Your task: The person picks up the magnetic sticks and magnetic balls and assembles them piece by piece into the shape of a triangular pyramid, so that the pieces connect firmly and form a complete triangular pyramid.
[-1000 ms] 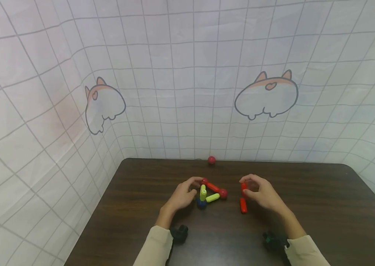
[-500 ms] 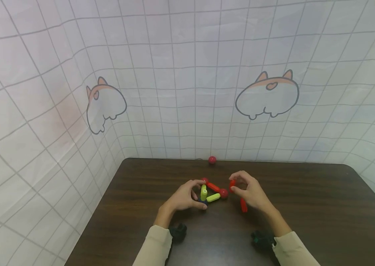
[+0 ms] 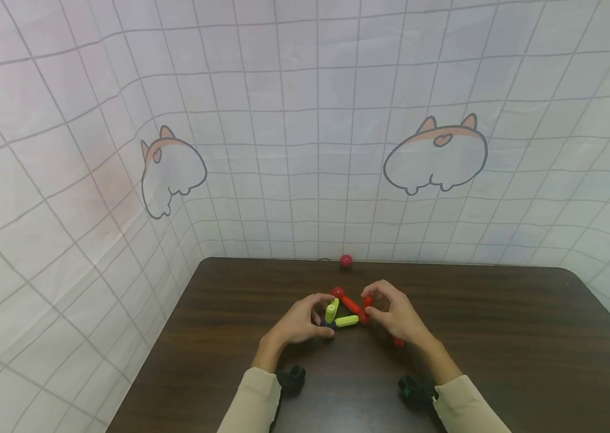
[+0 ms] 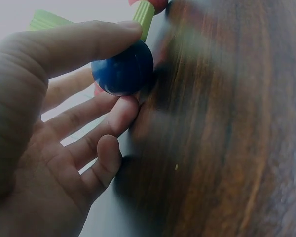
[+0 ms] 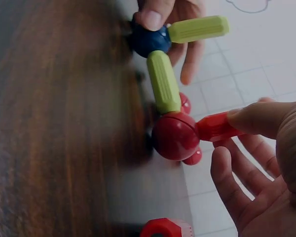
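Observation:
My left hand holds a dark blue ball between thumb and fingers. From the ball, one yellow-green rod points upward, and another yellow-green rod runs to a red ball. A third yellow-green rod, partly hidden, leads toward a farther red ball. A red rod links the two red balls, closing a triangle on the table. My right hand pinches another red rod upright, its lower end touching the nearer red ball.
A loose red rod lies on the dark wooden table, partly behind my right hand. One more red ball sits at the table's far edge, by the grid-patterned cloth. Black wrist cameras hang below both wrists.
My right hand has carried the red rod leftward onto the nearer red ball. My left hand has moved onto the blue ball and now grips it. The triangle has turned slightly.

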The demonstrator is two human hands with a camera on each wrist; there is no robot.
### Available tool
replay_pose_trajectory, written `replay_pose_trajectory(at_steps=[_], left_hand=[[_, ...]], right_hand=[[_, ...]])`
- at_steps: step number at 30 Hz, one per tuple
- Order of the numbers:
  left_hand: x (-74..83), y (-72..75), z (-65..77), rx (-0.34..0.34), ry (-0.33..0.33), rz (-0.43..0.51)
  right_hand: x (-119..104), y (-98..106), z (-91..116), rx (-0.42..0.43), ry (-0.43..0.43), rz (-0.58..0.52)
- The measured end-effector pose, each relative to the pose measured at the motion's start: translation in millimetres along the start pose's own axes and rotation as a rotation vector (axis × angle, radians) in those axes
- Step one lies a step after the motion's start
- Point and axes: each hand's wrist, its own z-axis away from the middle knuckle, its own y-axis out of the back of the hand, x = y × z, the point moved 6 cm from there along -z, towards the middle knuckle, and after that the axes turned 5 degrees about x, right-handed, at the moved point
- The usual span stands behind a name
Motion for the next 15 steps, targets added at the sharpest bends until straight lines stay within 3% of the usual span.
replay_pose_trajectory(at_steps=[7, 15], left_hand=[[-4.2, 0.6, -1.1, 0.023, 0.022, 0.0], [-9.5, 6.0, -2.8, 0.103, 0.017, 0.022]], right_hand=[[2.5, -0.8, 0.4, -0.023, -0.036, 0.013], [1.9, -2.8, 2.9, -0.112, -0.123, -0.022]])
